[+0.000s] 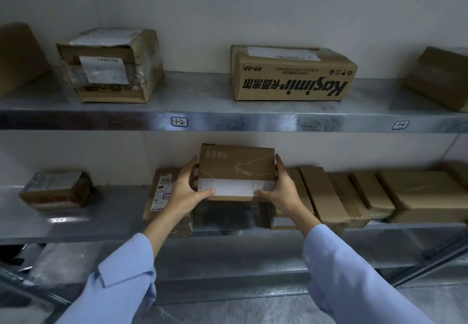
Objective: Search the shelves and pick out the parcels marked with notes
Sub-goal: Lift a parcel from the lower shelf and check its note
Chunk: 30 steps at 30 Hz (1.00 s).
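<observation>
Two hands are holding one brown parcel (236, 166) just above the lower shelf (114, 212), over a dark packet (233, 214) lying on that shelf. Left hand (188, 189) is gripping the parcel's left end and right hand (281, 192) its right end, with both thumbs pressing on the front and fingers wrapping the sides. Its cardboard is looking stiff and the parcel small, so it is probably weighing little and not crushing easily. Gripping both short ends is suiting it, since plain card should not be slipping.

A white label (233, 188) is running along the bottom of the front, its print too faint to read. Pale Chinese characters and a line drawing are showing higher up. Above the lower shelf, a handwritten tag (179, 121) is reading "1-2", and a carton (291, 80) is showing "Kasimir" and "#9-A#" upside down.
</observation>
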{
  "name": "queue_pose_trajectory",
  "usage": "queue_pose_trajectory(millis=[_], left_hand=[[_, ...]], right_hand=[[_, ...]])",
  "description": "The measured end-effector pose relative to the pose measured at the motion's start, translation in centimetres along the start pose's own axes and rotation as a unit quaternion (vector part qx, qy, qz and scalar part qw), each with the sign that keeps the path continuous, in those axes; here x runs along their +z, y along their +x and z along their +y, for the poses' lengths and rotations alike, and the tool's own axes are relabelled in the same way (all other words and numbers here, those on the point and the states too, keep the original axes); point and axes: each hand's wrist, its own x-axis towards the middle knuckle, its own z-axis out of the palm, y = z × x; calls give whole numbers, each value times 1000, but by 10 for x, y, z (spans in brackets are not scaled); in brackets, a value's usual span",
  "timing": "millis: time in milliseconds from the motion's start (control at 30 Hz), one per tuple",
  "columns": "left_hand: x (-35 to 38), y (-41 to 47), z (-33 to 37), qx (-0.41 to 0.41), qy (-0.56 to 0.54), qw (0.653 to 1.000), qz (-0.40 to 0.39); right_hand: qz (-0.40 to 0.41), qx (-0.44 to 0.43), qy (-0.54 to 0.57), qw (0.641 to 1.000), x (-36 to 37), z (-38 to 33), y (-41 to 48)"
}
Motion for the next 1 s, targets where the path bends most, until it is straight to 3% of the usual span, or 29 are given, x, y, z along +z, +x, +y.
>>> queue_pose_trajectory(millis=[167, 467, 733, 1000], left_hand=[[-1, 2, -4, 8, 9, 1000, -3], [3, -7, 2, -7, -128, 992, 1], [-2, -8, 0, -3, -68, 998, 0], [-3, -11, 4, 7, -110, 994, 21]], right_hand=[[6, -24, -4, 1000, -4, 0, -2], [2, -19, 101, 995, -6, -4, -10], [-4, -25, 122, 992, -8, -7, -15], [-17, 5, 136, 991, -7, 0, -16]])
